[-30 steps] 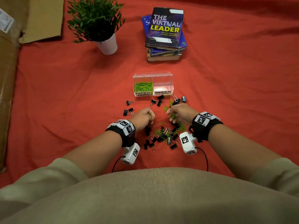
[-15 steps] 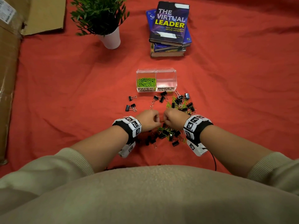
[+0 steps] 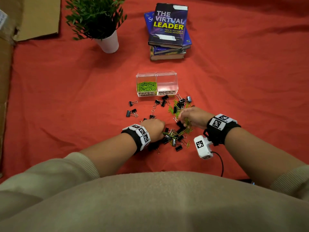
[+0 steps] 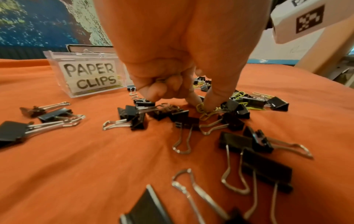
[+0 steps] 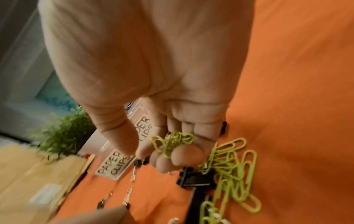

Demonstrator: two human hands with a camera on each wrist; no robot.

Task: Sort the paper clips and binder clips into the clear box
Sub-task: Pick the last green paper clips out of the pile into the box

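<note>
The clear box (image 3: 167,74) has two compartments: the left one, labelled PAPER CLIPS (image 4: 90,75), holds green paper clips (image 3: 147,86); the right one, labelled BINDER CLIPS, looks empty. Black binder clips (image 3: 178,148) and green paper clips (image 5: 233,171) lie mixed in a pile in front of it. My left hand (image 4: 199,103) is down in the pile, its thumb and forefinger pinching a green paper clip (image 4: 204,110). My right hand (image 5: 153,151) hovers over the pile's right side and holds a small bunch of green paper clips (image 5: 172,142) in its curled fingers.
A red cloth (image 3: 234,97) covers the surface. A potted plant (image 3: 107,42) stands at the back left and a stack of books (image 3: 168,30) behind the box. Cardboard (image 3: 33,17) lies along the left edge. Stray binder clips (image 3: 132,113) lie left of the pile.
Half a second ago the two hands met over the middle of the pile. They have since parted: the right hand moved right and toward the box, the left stayed low in the pile.
</note>
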